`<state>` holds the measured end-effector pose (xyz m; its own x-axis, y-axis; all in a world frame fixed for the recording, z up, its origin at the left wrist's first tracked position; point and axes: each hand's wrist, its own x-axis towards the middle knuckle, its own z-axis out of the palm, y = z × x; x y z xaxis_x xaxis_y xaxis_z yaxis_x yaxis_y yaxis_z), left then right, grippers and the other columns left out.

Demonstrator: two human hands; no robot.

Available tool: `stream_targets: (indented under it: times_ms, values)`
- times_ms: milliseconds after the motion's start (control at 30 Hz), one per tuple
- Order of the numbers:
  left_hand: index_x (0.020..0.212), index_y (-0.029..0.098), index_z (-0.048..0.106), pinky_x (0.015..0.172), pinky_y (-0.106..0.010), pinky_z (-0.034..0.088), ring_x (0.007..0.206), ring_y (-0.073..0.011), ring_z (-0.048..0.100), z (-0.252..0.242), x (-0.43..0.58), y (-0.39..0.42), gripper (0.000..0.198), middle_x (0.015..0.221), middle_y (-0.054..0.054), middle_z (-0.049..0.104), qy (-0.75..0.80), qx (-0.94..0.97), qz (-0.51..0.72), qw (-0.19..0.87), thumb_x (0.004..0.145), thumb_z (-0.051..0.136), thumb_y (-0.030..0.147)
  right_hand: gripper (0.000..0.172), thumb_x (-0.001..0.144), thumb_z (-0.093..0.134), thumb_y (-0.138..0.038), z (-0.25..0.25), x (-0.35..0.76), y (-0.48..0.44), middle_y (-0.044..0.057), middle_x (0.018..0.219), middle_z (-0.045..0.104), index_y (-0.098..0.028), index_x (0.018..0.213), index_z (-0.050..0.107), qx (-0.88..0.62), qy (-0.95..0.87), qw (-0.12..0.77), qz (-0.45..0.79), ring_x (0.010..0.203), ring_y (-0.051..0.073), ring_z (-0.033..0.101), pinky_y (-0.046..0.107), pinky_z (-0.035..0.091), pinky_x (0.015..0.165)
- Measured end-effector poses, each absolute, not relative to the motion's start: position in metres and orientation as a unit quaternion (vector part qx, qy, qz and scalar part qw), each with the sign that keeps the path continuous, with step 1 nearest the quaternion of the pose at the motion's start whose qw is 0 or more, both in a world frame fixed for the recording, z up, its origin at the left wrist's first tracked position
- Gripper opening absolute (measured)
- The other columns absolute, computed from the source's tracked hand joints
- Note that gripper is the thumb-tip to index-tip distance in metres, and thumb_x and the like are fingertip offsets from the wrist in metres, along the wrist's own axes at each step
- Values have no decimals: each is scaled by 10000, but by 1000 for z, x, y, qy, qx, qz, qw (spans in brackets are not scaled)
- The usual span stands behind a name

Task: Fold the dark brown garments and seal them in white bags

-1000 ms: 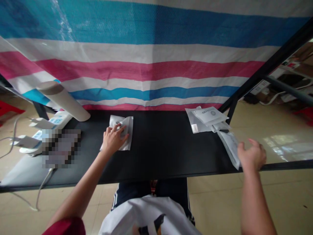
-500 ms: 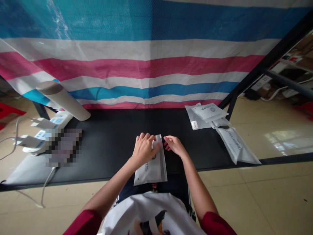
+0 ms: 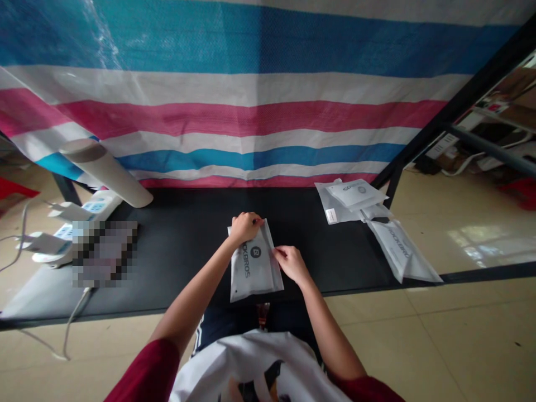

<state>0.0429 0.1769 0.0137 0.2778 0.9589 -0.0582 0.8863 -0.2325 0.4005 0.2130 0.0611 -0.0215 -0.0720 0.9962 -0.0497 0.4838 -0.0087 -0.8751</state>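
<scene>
A frosted white zip bag (image 3: 257, 273) with dark ROCKBROS lettering and a round logo lies on the black tabletop (image 3: 188, 234), close to its front edge. My left hand (image 3: 247, 226) is closed over the bag's far end, its fingertips pinching near the far right corner. At the bag's right edge, along the zip strip, my right hand (image 3: 291, 262) pinches the plastic between thumb and fingers. What is inside the bag cannot be made out.
Several similar bags (image 3: 355, 195) lie at the back right, one (image 3: 400, 251) overhanging the front edge. At left are a white power strip (image 3: 103, 204) with plugged chargers, a tilted white bottle (image 3: 113, 176) and a pixelated device (image 3: 104, 254) on a cable. A striped sheet (image 3: 251, 117) hangs behind.
The bag has shifted slightly away from my body. My left hand has moved to its far corner, uncovering the logo. My right hand has come down and taken hold of the right edge.
</scene>
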Motion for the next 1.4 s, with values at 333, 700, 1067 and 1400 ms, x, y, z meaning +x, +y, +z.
stream_targets:
  times_ms: [333,700,1067,1400]
  values:
    - [968,223,732,990,-498,381,1166,-315,510,30,60,188,287,1121,-87,709,552,802,193,123,945,477,353,384,874,554,-522,-21,206,-13,59,814,704,-170,1005,634,-576,-486,353,554,658,181,695,241,532,501]
    - [1434,154,304,1085,-499,399,1371,-310,379,-12,25,88,533,1447,-202,360,510,779,335,142,964,460,351,334,908,482,-421,-27,227,46,64,953,706,-192,1098,634,-559,-518,356,540,646,144,680,206,494,440]
    - [1485,143,227,1127,-535,383,1444,-310,315,-34,31,88,538,1487,-224,328,502,768,346,195,1012,349,369,190,763,735,-396,-14,200,97,84,799,755,-212,811,732,-602,-622,294,405,857,295,713,292,513,682]
    - [1504,136,233,1151,-539,337,1472,-323,269,-42,36,87,609,1526,-231,341,516,795,290,136,994,390,430,373,750,682,-409,-13,251,84,81,990,758,-166,1032,692,-584,-497,424,482,918,248,692,313,528,774]
